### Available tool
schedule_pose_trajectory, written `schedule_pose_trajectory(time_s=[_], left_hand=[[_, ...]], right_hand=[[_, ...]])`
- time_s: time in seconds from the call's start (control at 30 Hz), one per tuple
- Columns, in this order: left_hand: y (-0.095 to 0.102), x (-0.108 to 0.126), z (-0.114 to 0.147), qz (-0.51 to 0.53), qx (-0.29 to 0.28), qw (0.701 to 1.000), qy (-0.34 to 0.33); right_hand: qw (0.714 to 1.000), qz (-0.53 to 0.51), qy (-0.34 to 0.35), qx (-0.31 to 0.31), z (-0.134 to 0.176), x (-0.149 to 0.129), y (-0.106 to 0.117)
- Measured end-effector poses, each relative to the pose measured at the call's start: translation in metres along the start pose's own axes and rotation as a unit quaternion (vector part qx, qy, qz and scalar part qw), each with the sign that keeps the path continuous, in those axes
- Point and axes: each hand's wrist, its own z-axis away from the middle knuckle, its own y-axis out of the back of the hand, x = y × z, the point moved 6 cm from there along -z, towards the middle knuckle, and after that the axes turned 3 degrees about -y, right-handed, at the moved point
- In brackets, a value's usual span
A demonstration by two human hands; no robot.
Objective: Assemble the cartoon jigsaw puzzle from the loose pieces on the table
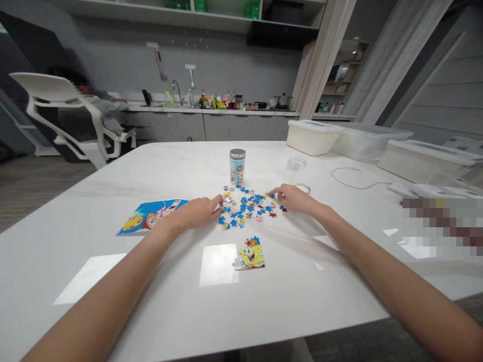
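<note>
Loose puzzle pieces (249,206): small, knobbed cardboard, mostly blue, scattered mid-table on glossy white table (151,166). Left hand (202,211) curled, fingertips touching pile's edge; right hand (292,197) likewise, grasp unclear. Nearby: assembled yellow section (251,255), cylindrical metal-lidded tin (237,166), flat printed sheet (151,215).

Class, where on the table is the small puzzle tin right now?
The puzzle tin stands upright mid-table, just behind the loose puzzle pieces, beyond both hands.
</note>
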Motion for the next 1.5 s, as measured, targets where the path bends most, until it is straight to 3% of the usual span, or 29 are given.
schedule_pose_trajectory(time_s=[0.53, 0.93, 1.13, 1.33, 1.5], left_hand=[[-0.003, -0.006, 0.000, 0.001, -0.014, 1.000, 0.008], [-0.005, -0.004, -0.001, -0.023, -0.003, 1.000, 0.003], [-0.002, -0.009, -0.003, 0.092, 0.001, 0.996, -0.012], [-0.004, -0.017, -0.004, 0.179, -0.012, 0.983, 0.023], [-0.002, -0.015, -0.005, 0.305, 0.008, 0.952, 0.017]], right_hand=[[1.000, -0.009, 0.024, 0.002, 0.000, 0.000, -0.003], [0.999, -0.026, 0.038, 0.011, 0.005, -0.015, 0.003], [0.996, -0.039, 0.064, 0.038, 0.007, -0.027, 0.005], [0.987, -0.084, 0.125, 0.052, 0.016, -0.055, 0.002], [0.972, -0.126, 0.191, 0.045, 0.030, -0.086, 0.001]])
